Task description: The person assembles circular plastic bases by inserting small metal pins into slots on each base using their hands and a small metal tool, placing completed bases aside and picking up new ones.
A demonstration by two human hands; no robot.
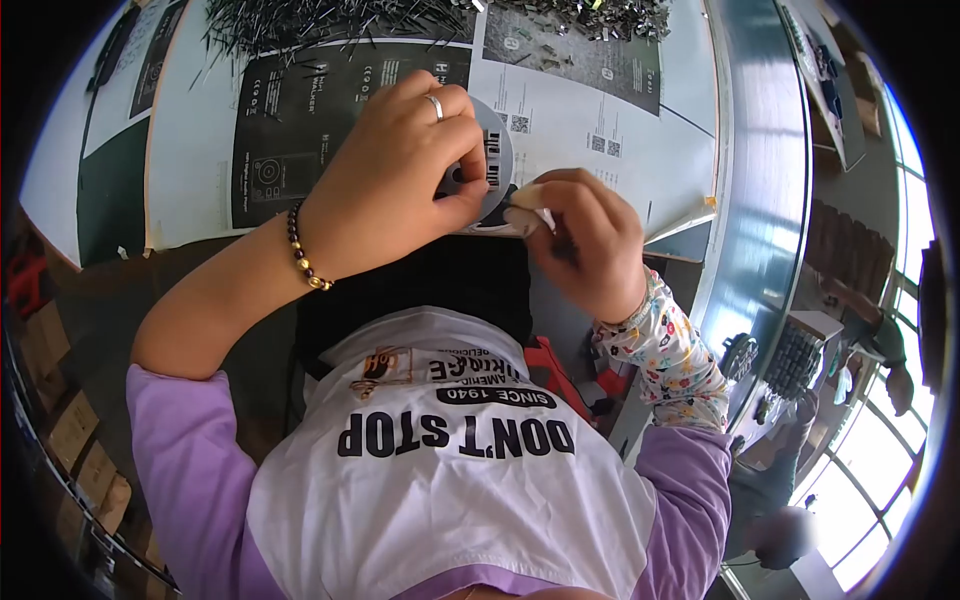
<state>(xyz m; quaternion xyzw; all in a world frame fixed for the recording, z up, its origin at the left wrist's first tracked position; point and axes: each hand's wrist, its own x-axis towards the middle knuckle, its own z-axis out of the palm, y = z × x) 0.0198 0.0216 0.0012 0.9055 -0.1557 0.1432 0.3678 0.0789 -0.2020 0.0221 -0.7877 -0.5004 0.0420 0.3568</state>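
My left hand, with a ring and a beaded bracelet, is over a round grey disc at the table's near edge. Its thumb and fingertips come together at the disc, and what they hold there is too small to make out. Close by on the right, my right hand has its thumb and index finger pinched, with pale covers on the fingertips. A small whitish bit shows at that pinch but cannot be identified. Small black parts lie on the disc between the two hands.
Printed sheets cover the table. A heap of thin black pieces lies at the far left, and another pile of small dark parts at the far right. Beyond a metal ledge, another person sits at lower right.
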